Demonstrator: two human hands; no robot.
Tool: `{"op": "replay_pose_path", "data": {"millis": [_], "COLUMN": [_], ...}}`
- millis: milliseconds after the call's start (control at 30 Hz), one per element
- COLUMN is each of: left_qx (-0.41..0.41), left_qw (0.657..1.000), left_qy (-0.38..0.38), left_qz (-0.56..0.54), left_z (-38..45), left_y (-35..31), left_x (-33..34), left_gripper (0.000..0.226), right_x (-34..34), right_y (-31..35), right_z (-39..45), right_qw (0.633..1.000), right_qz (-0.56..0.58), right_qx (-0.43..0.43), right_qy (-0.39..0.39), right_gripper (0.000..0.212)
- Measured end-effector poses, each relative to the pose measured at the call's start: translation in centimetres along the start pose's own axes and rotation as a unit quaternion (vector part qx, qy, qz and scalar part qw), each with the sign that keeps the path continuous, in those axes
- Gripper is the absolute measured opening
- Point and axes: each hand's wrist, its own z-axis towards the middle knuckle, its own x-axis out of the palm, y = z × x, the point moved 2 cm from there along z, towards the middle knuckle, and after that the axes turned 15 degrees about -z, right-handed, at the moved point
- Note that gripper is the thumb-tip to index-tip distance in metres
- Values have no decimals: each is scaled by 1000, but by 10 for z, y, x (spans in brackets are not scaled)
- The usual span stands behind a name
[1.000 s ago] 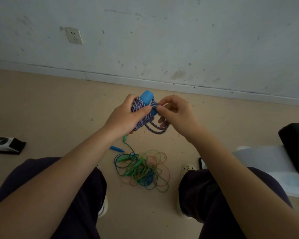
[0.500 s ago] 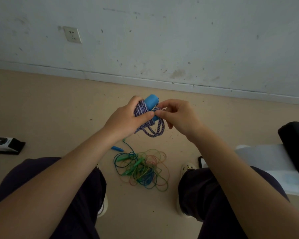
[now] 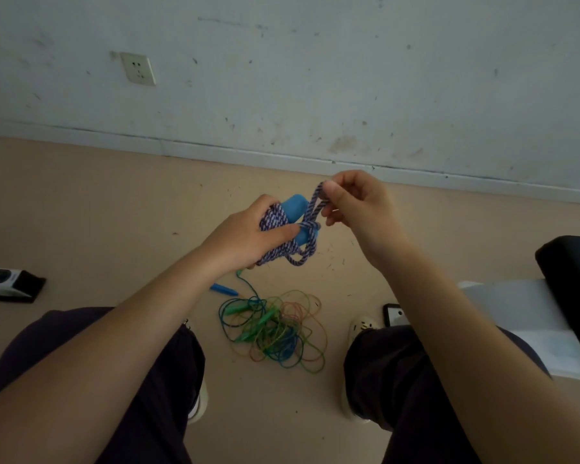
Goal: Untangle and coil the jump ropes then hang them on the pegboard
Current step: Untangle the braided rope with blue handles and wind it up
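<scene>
My left hand [image 3: 245, 237] grips a coiled purple-and-white braided jump rope [image 3: 275, 222] together with its blue handles [image 3: 295, 207], thumb pressed across the coil. My right hand [image 3: 355, 204] pinches a loop of the same rope between thumb and forefinger and holds it up and to the right of the bundle. More loops hang below the left hand. On the floor between my legs lies a tangled pile of thin green, blue and orange jump ropes [image 3: 275, 329], with a blue handle [image 3: 223, 290] sticking out at its upper left. No pegboard is in view.
A wall with a socket [image 3: 138, 68] stands ahead. A black-and-white box [image 3: 7, 284] lies on the floor at the left. At the right are a black object [image 3: 573, 279], a white sheet [image 3: 523, 313] and a phone [image 3: 394, 314] by my shoe.
My right hand has pulled a loop of the braided rope up and to the right, away from the bundle. The left hand keeps its grip on the coil and handles.
</scene>
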Motion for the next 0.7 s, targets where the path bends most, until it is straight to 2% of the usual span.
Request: {"op": "replay_pose_path", "data": {"millis": [100, 233, 400, 600, 700], "left_qx": [-20, -27, -23, -23, -30], "left_qw": [995, 982, 969, 966, 969], "left_qy": [-38, -113, -128, -163, -144], "left_qz": [-87, -149, -211, -198, -197], "left_z": [-1, 0, -1, 2, 1], "left_y": [0, -3, -7, -5, -6], "left_x": [1, -5, 0, -3, -2], "left_gripper": [34, 37, 33, 35, 36], "right_x": [4, 19, 31, 36, 43], "right_y": [-8, -15, -16, -6, -5], "right_z": [1, -5, -9, -14, -17], "right_qw": [997, 992, 990, 990, 992], "right_qz": [-64, -72, -96, 19, 15], "right_qx": [31, 34, 36, 29, 30], "right_qy": [19, 99, 92, 134, 124], "right_gripper": [23, 14, 23, 10, 12]}}
